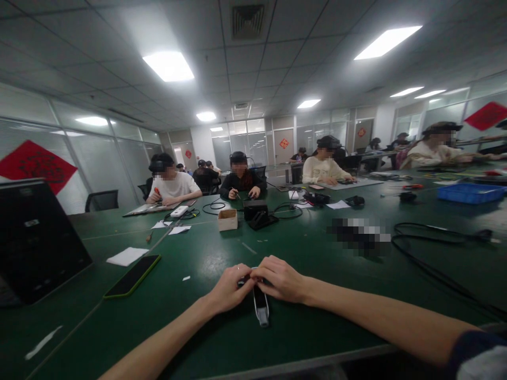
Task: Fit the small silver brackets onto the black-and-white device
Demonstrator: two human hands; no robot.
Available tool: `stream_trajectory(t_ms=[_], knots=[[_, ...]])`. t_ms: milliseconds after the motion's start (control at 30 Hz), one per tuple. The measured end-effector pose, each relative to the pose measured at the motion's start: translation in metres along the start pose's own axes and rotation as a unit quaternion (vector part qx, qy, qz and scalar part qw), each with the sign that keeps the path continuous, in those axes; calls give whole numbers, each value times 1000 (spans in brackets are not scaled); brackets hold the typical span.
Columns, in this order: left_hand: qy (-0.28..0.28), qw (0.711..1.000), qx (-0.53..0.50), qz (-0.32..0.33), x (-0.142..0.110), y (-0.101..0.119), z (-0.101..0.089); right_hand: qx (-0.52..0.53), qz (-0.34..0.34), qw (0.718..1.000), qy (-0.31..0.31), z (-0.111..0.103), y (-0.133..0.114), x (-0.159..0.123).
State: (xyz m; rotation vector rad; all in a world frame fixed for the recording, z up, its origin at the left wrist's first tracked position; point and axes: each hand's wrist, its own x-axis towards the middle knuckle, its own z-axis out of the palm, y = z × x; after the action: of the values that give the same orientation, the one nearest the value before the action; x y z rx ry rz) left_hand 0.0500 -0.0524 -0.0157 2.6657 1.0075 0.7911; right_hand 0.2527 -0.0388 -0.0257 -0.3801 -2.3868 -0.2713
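Observation:
A slim black object with a pale grey rim and a grey end (pixel 261 311) points toward me above the green table (pixel 317 327). Its far end is covered by my fingers, and its exact kind cannot be made out. My left hand (pixel 233 287) is closed at the far left side of it, thumb and fingers pinched together. From the right, my right hand (pixel 280 279) curls its fingers over the same end, so the fingertips of both hands meet there. A small dark piece shows between the left fingers.
Left lie a phone with a green edge (pixel 132 276), folded white paper (pixel 127 256) and a black HP computer case (pixel 39 243). Ahead stand a small cardboard box (pixel 227 220) and a black device (pixel 256 211). Right are black cables (pixel 412 258) and a blue tray (pixel 469 193). Several people sit across.

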Motion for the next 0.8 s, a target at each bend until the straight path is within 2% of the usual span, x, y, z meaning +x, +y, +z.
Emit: stream_trajectory(t_ms=[133,267,433,567,700,800], knots=[[0,1000,-1,-19,1,-1,-4,-4,1,1000,-2,-3,1,2],[-10,997,25,-66,4,-4,-20,-16,28,999,-17,-9,12,1],[-70,989,63,-115,4,-20,-35,1,104,993,-47,-15,34,-8],[-108,986,64,-113,3,-29,-32,41,155,982,-102,-16,44,-14],[-104,986,72,-107,3,-29,-27,53,175,972,-145,-14,44,-16],[-91,986,81,-110,4,-30,-24,59,181,970,-153,-12,43,-16]])
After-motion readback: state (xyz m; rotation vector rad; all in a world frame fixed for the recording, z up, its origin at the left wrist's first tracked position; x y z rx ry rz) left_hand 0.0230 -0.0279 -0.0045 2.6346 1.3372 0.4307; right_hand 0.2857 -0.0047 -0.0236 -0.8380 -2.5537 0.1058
